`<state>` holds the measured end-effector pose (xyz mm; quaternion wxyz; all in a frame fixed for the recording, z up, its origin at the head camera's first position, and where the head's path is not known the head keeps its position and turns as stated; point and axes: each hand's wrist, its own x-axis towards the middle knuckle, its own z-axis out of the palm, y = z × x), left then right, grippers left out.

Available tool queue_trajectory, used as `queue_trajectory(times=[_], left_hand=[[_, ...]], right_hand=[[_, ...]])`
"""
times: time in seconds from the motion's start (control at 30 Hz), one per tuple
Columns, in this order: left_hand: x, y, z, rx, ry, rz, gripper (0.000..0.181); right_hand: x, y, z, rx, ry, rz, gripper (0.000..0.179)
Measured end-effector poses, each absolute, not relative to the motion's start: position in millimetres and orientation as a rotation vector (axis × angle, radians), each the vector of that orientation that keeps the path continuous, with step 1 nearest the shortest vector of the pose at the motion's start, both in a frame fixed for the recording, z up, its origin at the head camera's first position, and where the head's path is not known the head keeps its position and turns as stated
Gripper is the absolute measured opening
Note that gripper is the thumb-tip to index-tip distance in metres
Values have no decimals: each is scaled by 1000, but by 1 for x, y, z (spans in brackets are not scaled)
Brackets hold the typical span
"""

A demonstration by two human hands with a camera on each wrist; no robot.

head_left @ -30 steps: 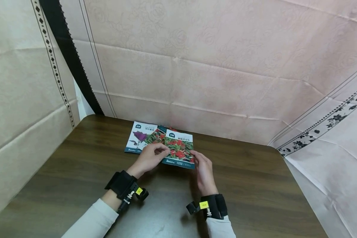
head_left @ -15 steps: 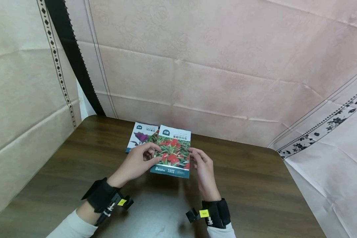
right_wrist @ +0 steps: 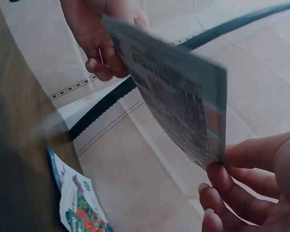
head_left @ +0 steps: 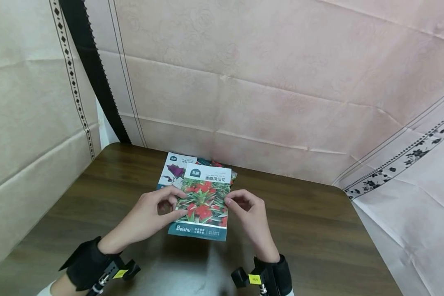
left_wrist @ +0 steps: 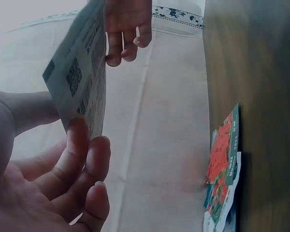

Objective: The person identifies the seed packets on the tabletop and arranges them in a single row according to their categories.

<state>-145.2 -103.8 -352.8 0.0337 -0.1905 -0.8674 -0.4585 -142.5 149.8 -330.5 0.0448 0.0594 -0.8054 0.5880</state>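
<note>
A seed packet (head_left: 203,201) with red flowers, a white top and a teal "Beishu" band is held up above the table. My left hand (head_left: 148,213) pinches its left edge between thumb and fingers. At the opposite edge, my right hand (head_left: 249,213) pinches it the same way. Both wrist views show the packet's printed back, with a QR code in the left one. Behind it lies a purple-flower seed packet (head_left: 174,170), partly covered in the head view. A red-flower packet (left_wrist: 221,150) lies on that pile, mostly hidden from the head camera.
The dark wooden table (head_left: 311,230) has rounded far corners. A pale patterned cloth (head_left: 262,82) hangs right behind its far edge, with more cloth at both sides. A black strip (head_left: 92,70) slants down at the left.
Both hands have raised the red-flower packet off the pile and drawn it toward me and slightly left. The packets beneath stay at the far edge.
</note>
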Motion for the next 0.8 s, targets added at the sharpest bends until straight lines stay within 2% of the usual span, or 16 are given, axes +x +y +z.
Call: queue_trajectory(times=[0.2, 0.4, 0.8], left_hand=[[-136, -115, -342, -645, -2682, -1283, 35], [-134, -137, -332, -779, -2801, -1253, 43], [-137, -162, -341, -963, -3050, -1313, 41]], right_hand=[[-129, 140, -316, 311, -2570, 1674, 10], [-124, 128, -317, 449, -2680, 1636, 11], [-125, 104, -343, 677, -2797, 1534, 14]])
